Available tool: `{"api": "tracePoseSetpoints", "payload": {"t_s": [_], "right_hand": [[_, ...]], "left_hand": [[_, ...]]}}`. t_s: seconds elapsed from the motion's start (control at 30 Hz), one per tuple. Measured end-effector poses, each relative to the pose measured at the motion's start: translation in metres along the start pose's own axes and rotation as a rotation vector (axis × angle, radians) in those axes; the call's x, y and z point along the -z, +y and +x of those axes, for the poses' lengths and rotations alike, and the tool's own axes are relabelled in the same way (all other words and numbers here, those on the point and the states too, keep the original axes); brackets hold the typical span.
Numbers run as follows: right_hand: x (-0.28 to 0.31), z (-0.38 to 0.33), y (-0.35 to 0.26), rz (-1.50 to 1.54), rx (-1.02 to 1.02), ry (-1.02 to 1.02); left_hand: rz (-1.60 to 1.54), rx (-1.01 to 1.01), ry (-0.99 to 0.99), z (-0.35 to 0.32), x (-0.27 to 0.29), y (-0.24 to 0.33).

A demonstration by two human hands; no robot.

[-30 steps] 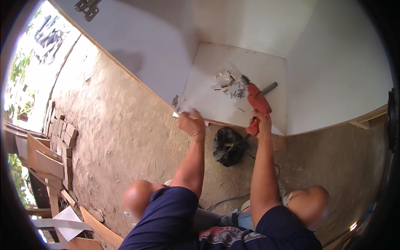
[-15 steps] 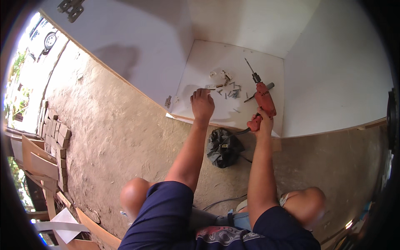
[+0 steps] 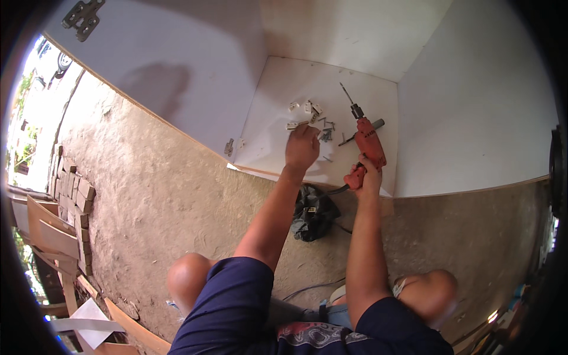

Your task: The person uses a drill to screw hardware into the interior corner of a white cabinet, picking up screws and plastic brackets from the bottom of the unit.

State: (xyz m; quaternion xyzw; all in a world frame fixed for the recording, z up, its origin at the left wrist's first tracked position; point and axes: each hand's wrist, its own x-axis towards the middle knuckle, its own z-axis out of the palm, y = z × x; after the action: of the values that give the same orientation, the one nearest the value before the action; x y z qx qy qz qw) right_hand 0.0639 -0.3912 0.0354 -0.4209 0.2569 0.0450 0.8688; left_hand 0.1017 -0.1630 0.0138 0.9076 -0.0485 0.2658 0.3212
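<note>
My right hand point(image 3: 370, 171) is wrapped round the handle of a red corded power drill point(image 3: 370, 145), whose long bit points away from me over the white panel point(image 3: 266, 106) of a cabinet-like box. My left hand point(image 3: 303, 149) reaches down onto the same panel, its fingers bent and bunched at the left side of a small pile of screws point(image 3: 327, 135). What lies between those fingertips is hidden beneath the hand. Just beyond it are several white and metal fittings point(image 3: 308, 107), with a white strip-like piece point(image 3: 292, 126) by the fingers.
White side panels point(image 3: 479, 118) rise around the box. Metal hinges sit on the left panel, one high up point(image 3: 83, 21), one low point(image 3: 229, 147). A black plastic bag point(image 3: 310, 225) lies on the floor before the box. Stacked bricks point(image 3: 84, 198) and wood offcuts point(image 3: 133, 328) are at left.
My left hand has shifted right, from the white strip-like piece to the screws. The drill stays in my right hand over the panel. The whole view has moved slightly.
</note>
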Motion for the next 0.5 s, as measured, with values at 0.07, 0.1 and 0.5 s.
{"api": "tracePoseSetpoints", "payload": {"t_s": [0.07,0.1,0.5], "right_hand": [[0.004,0.002,-0.001,-0.01,0.014,0.001],[0.008,0.003,-0.002,-0.016,0.024,-0.004],[0.004,0.0,-0.003,0.01,0.003,-0.043]], "left_hand": [[0.132,0.06,0.163,0.006,0.002,0.0],[0.164,0.123,0.177,0.008,0.004,-0.001],[0.188,0.19,0.111,0.021,0.011,-0.025]]}}
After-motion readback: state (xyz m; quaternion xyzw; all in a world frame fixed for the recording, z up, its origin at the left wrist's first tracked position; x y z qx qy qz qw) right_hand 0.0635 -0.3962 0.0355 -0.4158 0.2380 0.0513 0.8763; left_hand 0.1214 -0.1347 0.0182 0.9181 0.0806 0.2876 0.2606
